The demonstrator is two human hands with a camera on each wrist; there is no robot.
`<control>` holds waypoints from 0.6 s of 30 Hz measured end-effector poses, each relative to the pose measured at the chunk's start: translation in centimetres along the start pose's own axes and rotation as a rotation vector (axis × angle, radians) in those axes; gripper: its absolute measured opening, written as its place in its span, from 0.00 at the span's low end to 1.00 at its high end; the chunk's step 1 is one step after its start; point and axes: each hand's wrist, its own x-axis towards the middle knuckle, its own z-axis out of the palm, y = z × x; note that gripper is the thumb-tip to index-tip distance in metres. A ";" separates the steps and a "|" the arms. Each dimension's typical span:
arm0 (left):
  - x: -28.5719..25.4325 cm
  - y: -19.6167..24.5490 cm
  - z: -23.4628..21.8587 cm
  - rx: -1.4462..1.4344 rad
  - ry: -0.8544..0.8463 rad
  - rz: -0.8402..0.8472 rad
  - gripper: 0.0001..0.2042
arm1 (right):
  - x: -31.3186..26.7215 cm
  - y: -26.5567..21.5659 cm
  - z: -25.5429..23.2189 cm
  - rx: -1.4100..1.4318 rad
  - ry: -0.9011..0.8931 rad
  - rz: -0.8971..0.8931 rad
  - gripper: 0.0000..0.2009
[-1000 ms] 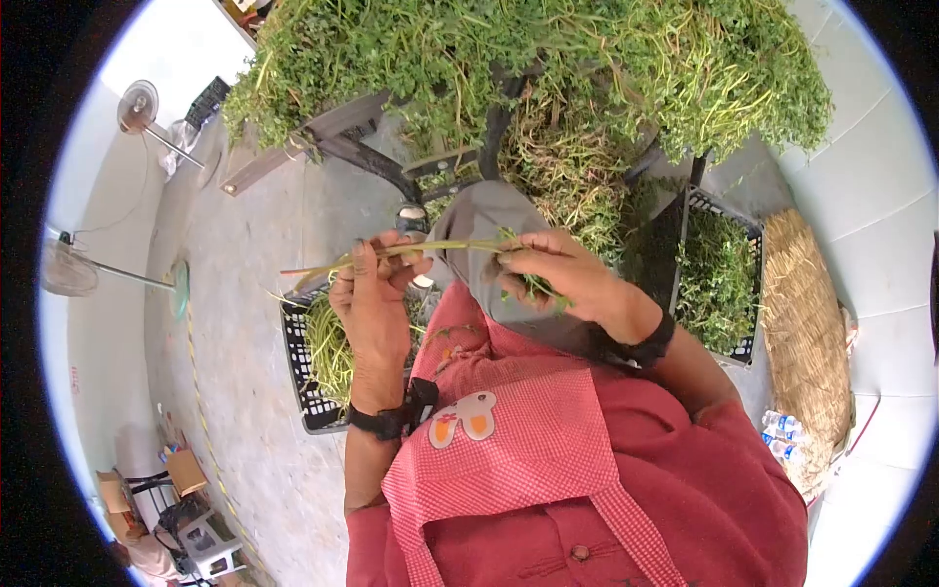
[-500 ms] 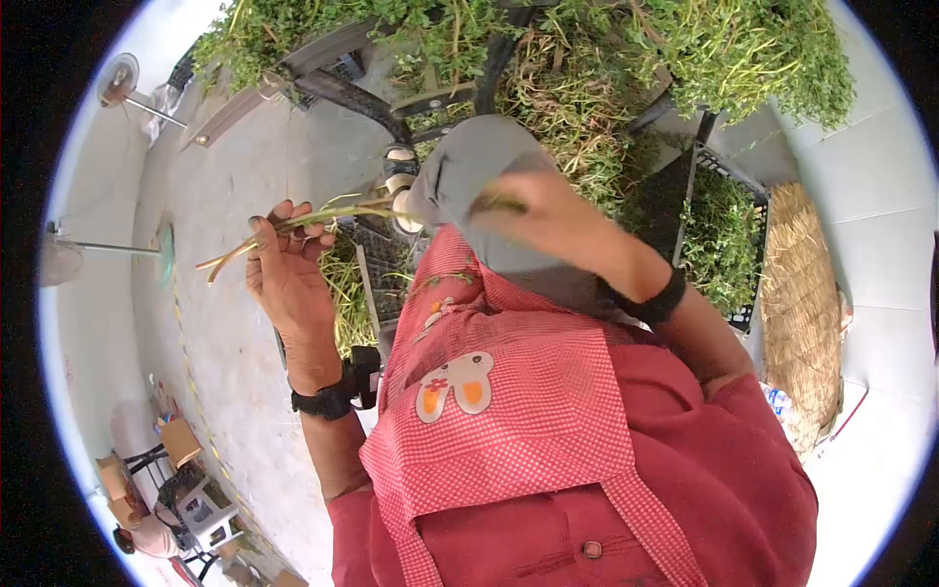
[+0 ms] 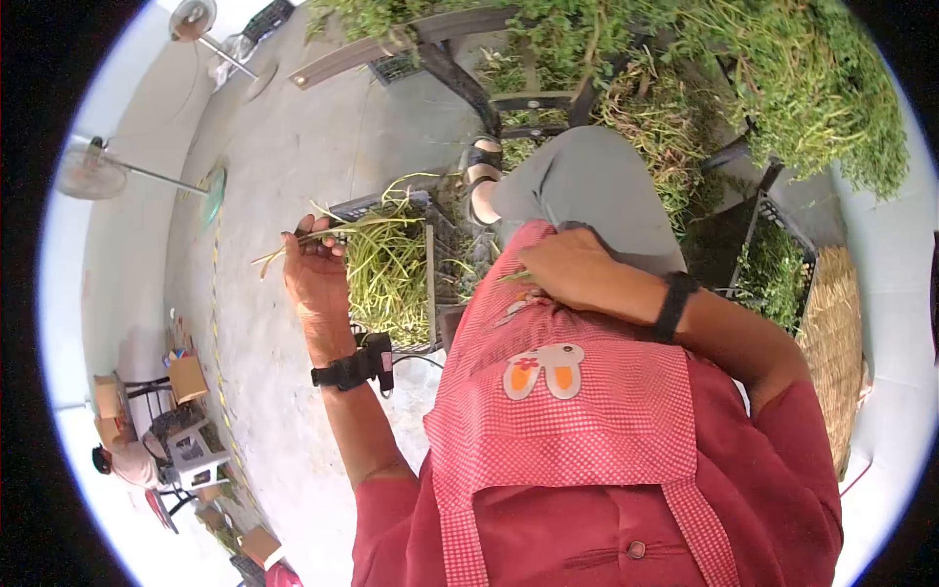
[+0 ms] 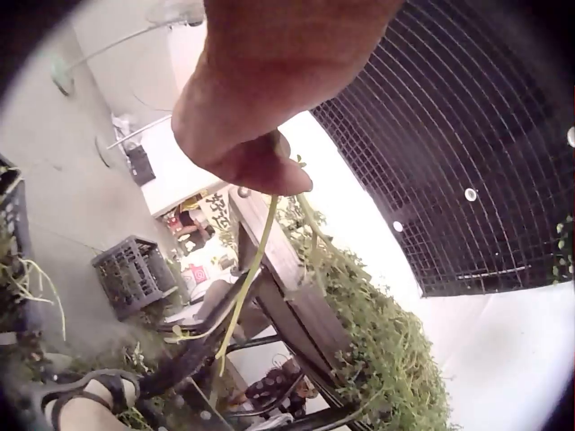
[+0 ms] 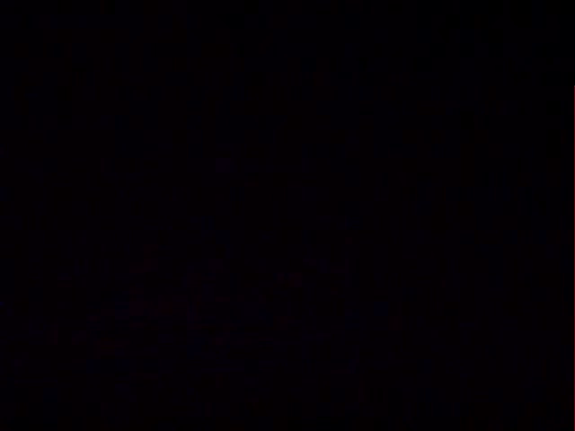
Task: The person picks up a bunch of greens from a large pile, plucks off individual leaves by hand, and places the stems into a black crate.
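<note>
Over the outer side of a black crate filled with long yellow-green stems, my left hand pinches a few thin stems between thumb and fingers. In the left wrist view, two pale green stems hang below the thumb and fingertips of that hand. Near the lap, back upward, my right hand lies over the red checked apron. A bit of green shows by its fingertips; its palm is hidden, and whether it holds anything I cannot tell. The right wrist view is black.
Leafy greens are heaped on a table ahead, with more greens piled beneath. A crate of greens and a straw bundle stand at right. Standing fans are at left; a person sits far behind.
My hands have moved apart. The left hand went left with the stems, now by the crate of stems; the right hand came down toward the lap. The head view has shifted.
</note>
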 end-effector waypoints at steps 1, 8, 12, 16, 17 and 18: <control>0.3 0.1 -0.6 -0.028 -0.009 -0.030 0.19 | -0.1 -0.2 -0.4 0.050 0.009 0.021 0.13; -0.2 -0.1 0.0 -0.198 -0.197 -0.058 0.17 | 0.4 0.6 -0.1 0.910 0.197 -0.019 0.16; -2.2 -1.2 5.5 -0.226 -0.196 -0.141 0.18 | -0.6 -0.8 -3.7 1.925 -0.034 0.110 0.12; -3.8 -3.7 9.4 -0.213 -0.274 -0.168 0.17 | -0.1 -2.9 -4.4 2.043 -0.027 0.119 0.10; -4.7 -4.2 10.7 -0.156 -0.229 -0.183 0.17 | 0.2 -2.6 -3.3 2.074 0.004 0.032 0.08; -5.1 -4.5 11.6 -0.097 -0.185 -0.196 0.16 | 0.6 -2.5 -3.0 2.072 0.017 0.030 0.08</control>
